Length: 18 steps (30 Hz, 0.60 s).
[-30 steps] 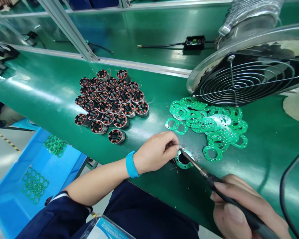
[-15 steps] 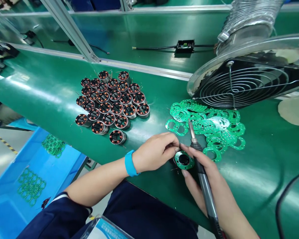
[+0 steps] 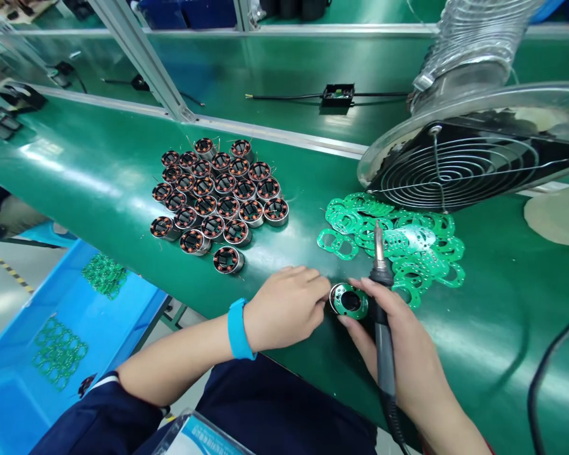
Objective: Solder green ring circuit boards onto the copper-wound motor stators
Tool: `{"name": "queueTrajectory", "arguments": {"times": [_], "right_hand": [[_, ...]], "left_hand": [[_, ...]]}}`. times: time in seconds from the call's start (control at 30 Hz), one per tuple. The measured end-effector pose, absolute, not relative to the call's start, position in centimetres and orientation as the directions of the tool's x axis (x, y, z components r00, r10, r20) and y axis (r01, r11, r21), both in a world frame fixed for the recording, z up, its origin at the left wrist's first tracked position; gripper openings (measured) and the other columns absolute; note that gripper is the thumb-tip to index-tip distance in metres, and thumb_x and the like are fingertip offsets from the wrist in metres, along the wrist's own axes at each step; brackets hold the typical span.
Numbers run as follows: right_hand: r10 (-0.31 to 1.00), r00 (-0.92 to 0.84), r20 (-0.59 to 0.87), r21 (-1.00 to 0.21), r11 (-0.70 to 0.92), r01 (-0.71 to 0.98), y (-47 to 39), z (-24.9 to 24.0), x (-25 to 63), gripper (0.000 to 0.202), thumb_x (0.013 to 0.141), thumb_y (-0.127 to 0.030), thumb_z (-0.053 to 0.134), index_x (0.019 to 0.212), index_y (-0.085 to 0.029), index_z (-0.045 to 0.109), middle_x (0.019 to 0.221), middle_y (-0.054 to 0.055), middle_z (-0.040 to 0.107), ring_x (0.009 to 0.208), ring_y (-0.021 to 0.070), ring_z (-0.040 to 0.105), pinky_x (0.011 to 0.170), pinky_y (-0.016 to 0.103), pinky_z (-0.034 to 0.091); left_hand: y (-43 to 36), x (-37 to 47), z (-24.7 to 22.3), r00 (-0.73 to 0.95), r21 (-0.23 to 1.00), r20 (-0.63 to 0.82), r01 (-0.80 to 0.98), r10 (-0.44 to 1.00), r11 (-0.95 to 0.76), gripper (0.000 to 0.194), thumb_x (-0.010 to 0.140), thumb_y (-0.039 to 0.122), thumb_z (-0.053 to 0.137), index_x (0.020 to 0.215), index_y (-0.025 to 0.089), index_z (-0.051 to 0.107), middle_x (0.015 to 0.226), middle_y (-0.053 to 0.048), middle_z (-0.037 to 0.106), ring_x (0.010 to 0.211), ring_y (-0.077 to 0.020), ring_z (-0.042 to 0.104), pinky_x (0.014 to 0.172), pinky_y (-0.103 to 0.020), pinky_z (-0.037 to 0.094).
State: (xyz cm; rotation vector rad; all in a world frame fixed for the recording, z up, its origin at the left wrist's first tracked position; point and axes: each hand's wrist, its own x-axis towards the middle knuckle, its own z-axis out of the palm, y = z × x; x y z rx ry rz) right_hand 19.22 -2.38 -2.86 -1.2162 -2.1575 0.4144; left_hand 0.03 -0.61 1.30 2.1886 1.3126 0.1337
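A motor stator (image 3: pixel 332 299) stands on the bench between my hands, with a green ring-shaped circuit board (image 3: pixel 360 305) on its top. My left hand (image 3: pixel 287 306), a blue band on its wrist, is closed at the stator's left side. Its fingertips are bent out of sight, so what they pinch is hidden. Across my right hand (image 3: pixel 405 341) lies a soldering iron (image 3: pixel 385 357), its metal tip pointing away from me toward loose boards. The thumb and fingertips of this same hand touch the right side of the stator and board.
Several stators (image 3: pixel 227 207) with copper windings stand grouped at left. Loose green boards (image 3: pixel 408 243) lie in a pile below a round fan hood (image 3: pixel 448 161). A blue bin (image 3: pixel 123 316) at lower left holds more boards. A black cable (image 3: pixel 533 392) curves at right.
My left hand has drawn slightly left and down from the board's upper edge to the stator's left side. The soldering iron has become more upright in my right hand.
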Motion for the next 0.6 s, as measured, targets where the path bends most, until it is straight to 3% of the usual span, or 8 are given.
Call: {"name": "queueTrajectory", "arguments": {"times": [0.07,0.17,0.3,0.43,0.6], "right_hand": [[0.835,-0.388,0.391,-0.491,0.546,0.679,-2.4,-2.8,19.0,0.038,0.097,-0.037,0.053,0.131,-0.020,0.049,0.094,0.009,0.070,0.076,0.0226,0.068,0.061,0.033,0.053],[0.808,-0.405,0.428,-0.435,0.577,0.692,-2.5,-2.6,18.7,0.040,0.097,-0.037,0.052,0.133,-0.020,0.047,0.097,0.010,0.071,0.075,0.0228,0.067,0.063,0.035,0.053],[0.738,-0.455,0.499,-0.420,0.665,0.617,-2.6,-1.9,18.8,0.051,0.093,-0.023,0.058,0.140,-0.021,0.039,0.118,0.014,0.070,0.103,0.0271,0.067,0.083,0.042,0.052],[0.731,-0.463,0.501,-0.422,0.673,0.607,-2.6,-1.5,18.9,0.045,0.089,-0.010,0.058,0.132,-0.022,0.048,0.108,0.009,0.075,0.104,0.0246,0.067,0.090,0.041,0.048],[0.762,-0.394,0.515,-0.539,0.645,0.542,-2.9,-1.8,19.2,0.046,0.089,-0.007,0.057,0.133,-0.020,0.051,0.094,0.004,0.077,0.091,0.0216,0.070,0.091,0.040,0.049]], "left_hand": [[-0.8,0.2,1.2,0.457,0.500,-0.115,0.794,0.882,-0.346,0.014,0.088,0.012,0.047,0.082,0.016,0.060,0.082,-0.006,0.063,0.081,-0.0208,0.058,0.079,-0.036,0.047],[-0.7,0.4,0.9,0.389,0.658,-0.052,0.706,0.920,-0.262,0.012,0.087,0.012,0.049,0.081,0.017,0.059,0.080,-0.003,0.062,0.077,-0.0168,0.057,0.075,-0.030,0.047],[-0.3,0.7,0.6,0.346,0.869,-0.149,0.493,0.926,-0.044,0.009,0.083,0.010,0.055,0.080,0.017,0.059,0.075,0.002,0.059,0.067,-0.0109,0.053,0.065,-0.023,0.044],[-0.1,0.8,0.4,0.294,0.915,-0.230,0.391,0.928,0.103,0.010,0.081,0.008,0.055,0.077,0.017,0.059,0.070,0.004,0.056,0.063,-0.0097,0.050,0.060,-0.021,0.041],[0.0,0.8,0.5,0.249,0.916,-0.193,0.392,0.949,0.084,0.013,0.077,0.006,0.053,0.070,0.017,0.056,0.069,0.004,0.054,0.063,-0.0097,0.048,0.060,-0.021,0.039]]}}
